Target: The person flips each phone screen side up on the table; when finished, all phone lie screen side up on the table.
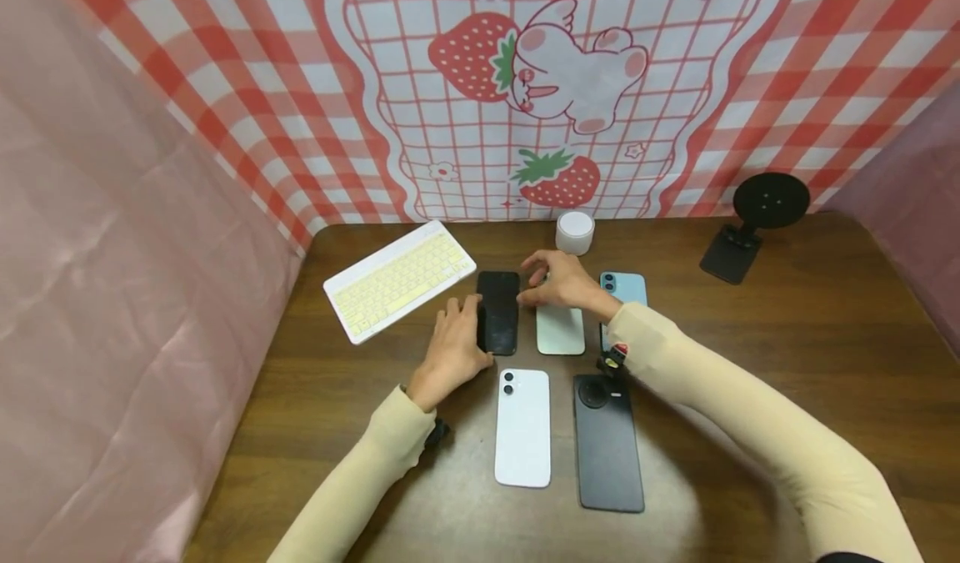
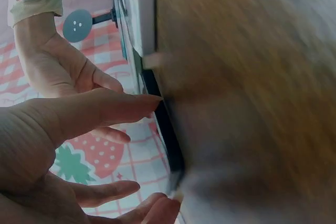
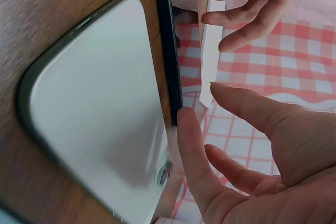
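A black phone point(image 1: 499, 313), dark screen up, lies between my two hands on the wooden table. My left hand point(image 1: 450, 344) is at its left side, fingertips by the long edge and thumb near the lower corner. From the right, my right hand point(image 1: 564, 281) reaches over a pale green phone point(image 1: 560, 334), its fingers spread and loosely bent. In the right wrist view one fingertip point(image 3: 185, 116) touches the edge of the black phone point(image 3: 172, 51). The pale green phone lies back up, partly covered by the hand in the head view.
Nearer me lie a white phone point(image 1: 522, 429) and a dark grey phone point(image 1: 609, 454). A blue phone point(image 1: 630, 286) is partly under the right forearm. A keyboard point(image 1: 401, 281) lies at left, a white round canister point(image 1: 575, 233) behind, a black stand point(image 1: 771, 200) at back right.
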Available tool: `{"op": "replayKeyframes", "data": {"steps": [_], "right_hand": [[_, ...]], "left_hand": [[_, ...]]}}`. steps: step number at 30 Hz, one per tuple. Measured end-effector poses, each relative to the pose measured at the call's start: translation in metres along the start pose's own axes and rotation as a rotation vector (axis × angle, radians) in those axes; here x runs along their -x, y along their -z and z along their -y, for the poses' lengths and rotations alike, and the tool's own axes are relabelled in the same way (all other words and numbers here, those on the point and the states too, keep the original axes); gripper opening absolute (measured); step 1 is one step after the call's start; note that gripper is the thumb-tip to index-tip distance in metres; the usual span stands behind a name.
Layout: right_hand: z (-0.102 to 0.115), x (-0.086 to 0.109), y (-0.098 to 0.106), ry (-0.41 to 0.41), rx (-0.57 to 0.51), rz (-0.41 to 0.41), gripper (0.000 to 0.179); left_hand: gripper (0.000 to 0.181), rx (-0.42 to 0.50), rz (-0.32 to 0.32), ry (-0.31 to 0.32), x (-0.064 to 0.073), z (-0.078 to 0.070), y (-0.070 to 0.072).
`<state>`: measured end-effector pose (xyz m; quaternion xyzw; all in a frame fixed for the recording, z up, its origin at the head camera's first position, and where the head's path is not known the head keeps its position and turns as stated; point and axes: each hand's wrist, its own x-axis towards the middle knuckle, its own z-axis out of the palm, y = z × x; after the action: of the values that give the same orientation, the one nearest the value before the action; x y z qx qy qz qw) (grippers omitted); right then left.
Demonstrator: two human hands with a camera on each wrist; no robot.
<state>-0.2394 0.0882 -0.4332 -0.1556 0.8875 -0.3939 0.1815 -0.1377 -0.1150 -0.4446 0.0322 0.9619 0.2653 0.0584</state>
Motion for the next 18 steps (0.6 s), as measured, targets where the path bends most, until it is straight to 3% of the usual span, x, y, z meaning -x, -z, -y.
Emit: {"op": "replayKeyframes", "data": {"steps": [8,18], "right_hand": [[-0.011,0.009,0.011,-0.009,0.000,-0.032,0.061],[-0.023,0.016,0.019,-0.023,0.020,-0.062,0.059]], "left_hand": [[0.092,-0.007,-0.027,-0.049,0.001,-0.017,-0.003],[0.079,0.044,0.007,-0.138,-0.002,-0.041,-0.010]]}}
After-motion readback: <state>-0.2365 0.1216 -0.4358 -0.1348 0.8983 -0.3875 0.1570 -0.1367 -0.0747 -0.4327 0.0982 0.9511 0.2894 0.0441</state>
